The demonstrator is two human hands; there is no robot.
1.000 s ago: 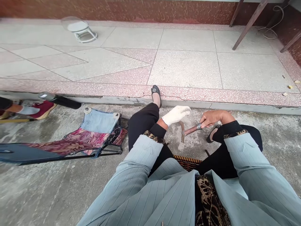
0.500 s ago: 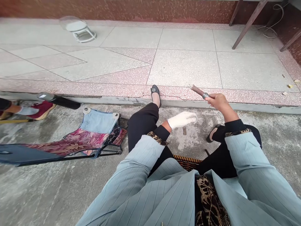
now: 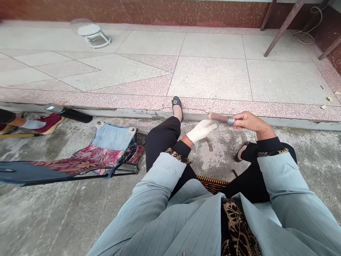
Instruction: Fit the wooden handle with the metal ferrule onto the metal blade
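Brown bar (image 3: 217, 117): right of centre in the frame, near level, blurred; coiled wire (image 3: 230, 121) around its right portion.
Right hand (image 3: 249, 121): bare, closed around the bar beside the wire.
Left hand (image 3: 203, 130): white-gloved, fingers bent, below the bar's left end; contact and any held object cannot be told.
Brown piece (image 3: 210, 146): on concrete ground (image 3: 74, 220), below the left hand in the frame, partly hidden.
Folding chair (image 3: 93, 157): left of the frame.
White stool (image 3: 98, 40): upper left, on tiled floor (image 3: 207, 74).
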